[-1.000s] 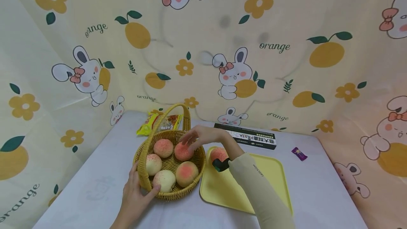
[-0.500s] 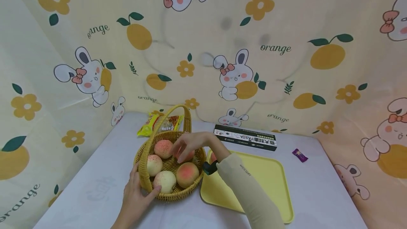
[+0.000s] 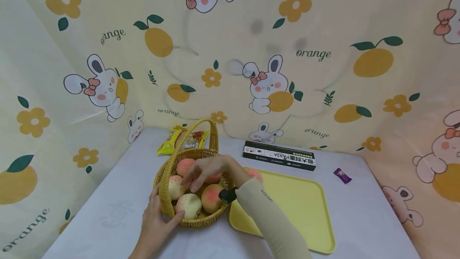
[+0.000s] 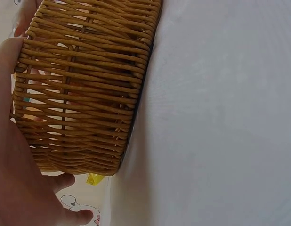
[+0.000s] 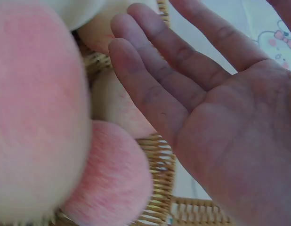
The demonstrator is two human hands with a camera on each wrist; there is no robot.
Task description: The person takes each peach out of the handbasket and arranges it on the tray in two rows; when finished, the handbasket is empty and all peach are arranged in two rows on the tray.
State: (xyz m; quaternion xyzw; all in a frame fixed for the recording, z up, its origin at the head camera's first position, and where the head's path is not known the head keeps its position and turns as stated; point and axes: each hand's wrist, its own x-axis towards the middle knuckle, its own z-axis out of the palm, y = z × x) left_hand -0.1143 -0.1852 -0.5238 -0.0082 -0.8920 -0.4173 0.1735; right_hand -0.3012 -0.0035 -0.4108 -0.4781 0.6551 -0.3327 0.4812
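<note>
A woven basket with a tall handle holds several pink-and-cream peaches. My left hand holds its near-left wall, thumb along the front rim. The left wrist view shows the palm against the weave of the basket. My right hand hovers over the peaches with fingers spread and nothing in it. In the right wrist view the right hand has straight fingers, just beside a peach. One more peach lies on the yellow tray, partly behind my right sleeve.
A black pasta box lies behind the tray. A yellow snack packet sits behind the basket and a small purple candy lies at the right. Printed cloth walls close in the white table on three sides.
My right hand has moved left and down from the back-right peach to over the middle of the basket. The left hand stays on the basket.
</note>
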